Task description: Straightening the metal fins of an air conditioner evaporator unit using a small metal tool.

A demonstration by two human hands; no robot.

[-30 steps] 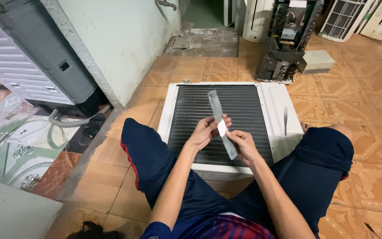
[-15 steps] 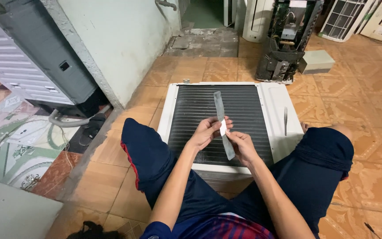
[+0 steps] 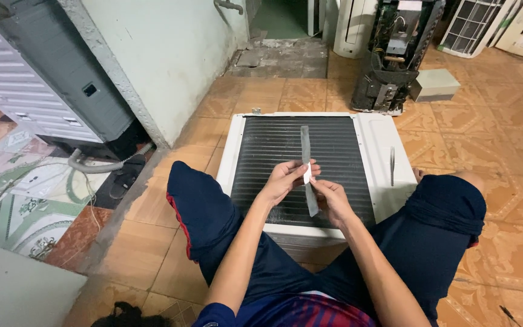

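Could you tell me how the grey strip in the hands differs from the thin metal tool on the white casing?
The long grey flat strip is wider, held above the fins by both hands; the thin metal tool is narrower, lying untouched on the white casing. Both point away lengthwise.

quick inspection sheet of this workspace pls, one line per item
surface: orange tiled floor; white unit with dark fins lies flat on it
job's things: grey strip held upright over the fins, a small white piece on it at the fingers
clutter: thin metal tool on the unit's white edge; sandal by the wall
grippers: left hand and right hand both pinch the strip
cables: grey hose and thin wire on the left floor
surroundings: stripped unit, small box, white casings behind
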